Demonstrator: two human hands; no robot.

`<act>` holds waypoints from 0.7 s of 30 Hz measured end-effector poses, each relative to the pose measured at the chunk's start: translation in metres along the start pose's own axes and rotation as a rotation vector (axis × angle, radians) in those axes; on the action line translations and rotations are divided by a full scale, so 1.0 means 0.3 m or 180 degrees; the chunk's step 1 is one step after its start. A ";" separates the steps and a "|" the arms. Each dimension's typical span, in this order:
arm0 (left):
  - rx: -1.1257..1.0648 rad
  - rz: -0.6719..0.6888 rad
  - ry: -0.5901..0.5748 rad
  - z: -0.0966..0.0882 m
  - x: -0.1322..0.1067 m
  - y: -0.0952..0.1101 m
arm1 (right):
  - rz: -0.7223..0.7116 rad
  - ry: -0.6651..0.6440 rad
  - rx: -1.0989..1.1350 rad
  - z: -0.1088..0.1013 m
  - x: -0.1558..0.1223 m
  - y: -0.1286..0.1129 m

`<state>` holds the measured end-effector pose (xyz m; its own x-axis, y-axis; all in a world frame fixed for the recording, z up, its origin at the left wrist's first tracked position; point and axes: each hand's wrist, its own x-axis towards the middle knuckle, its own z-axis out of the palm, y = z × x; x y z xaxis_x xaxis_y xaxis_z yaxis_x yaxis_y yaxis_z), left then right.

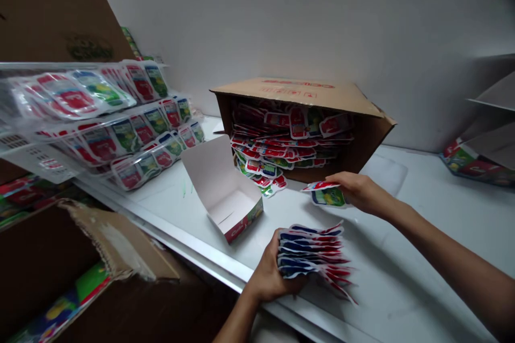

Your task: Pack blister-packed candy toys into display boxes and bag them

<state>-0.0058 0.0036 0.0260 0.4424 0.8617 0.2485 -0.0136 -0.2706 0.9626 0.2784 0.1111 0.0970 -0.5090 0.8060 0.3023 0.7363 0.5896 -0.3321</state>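
Note:
My left hand [267,273] is closed round a thick stack of sachets [311,254], with blue and red edges fanning out to the right above the table's front edge. Over the table my right hand [360,190] pinches a green and red sachet [328,195] by its right end. Behind my hands a large cardboard carton [293,91] lies on its side, its mouth facing me. Layered red and green sachets [281,147] fill it, and a few spill out at its lower left. A small open display box [233,206] stands left of my hands, white inside.
On the left, tiered racks hold rows of sachets [132,134] behind clear plastic. An open carton [132,246] with coloured boxes inside sits below the table edge [193,249]. Another printed box [478,166] stands at the far right, near the wall.

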 end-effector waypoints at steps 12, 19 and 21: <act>0.0507 0.0325 0.0054 -0.002 -0.002 -0.043 | -0.0102 -0.1535 0.0448 -0.005 0.023 -0.254; 0.0382 0.0122 0.0082 0.000 -0.017 -0.058 | -0.0209 -0.1359 0.1532 0.037 -0.018 -0.286; 0.0253 0.0014 0.0109 0.002 -0.019 -0.049 | -0.0188 -0.1305 0.1607 0.048 -0.020 -0.283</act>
<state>-0.0075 0.0025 0.0105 0.4115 0.8742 0.2576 0.0563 -0.3065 0.9502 0.2125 0.0570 0.1106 -0.7445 0.6676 0.0006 0.4528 0.5056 -0.7344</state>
